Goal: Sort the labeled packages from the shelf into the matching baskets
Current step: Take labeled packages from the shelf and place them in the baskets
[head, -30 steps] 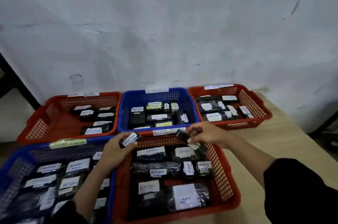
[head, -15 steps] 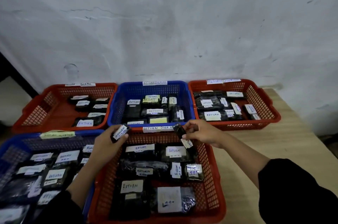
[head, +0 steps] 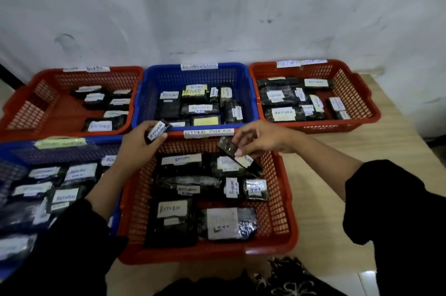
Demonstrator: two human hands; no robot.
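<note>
A: What did the hands hold?

B: At mid-frame, the left hand gripped one small package; the right hand pinched another package above the near red basket.

A: Handling?

B: They looked light, stiff, slick-wrapped; best pinched at the edges.

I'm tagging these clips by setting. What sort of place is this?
Probably a returns-sorting station in a stockroom or small warehouse: mesh baskets, like the near red basket, sit on a wooden table against a bare wall, full of black packages labeled "RETURN", like the small package in the left hand.
</note>
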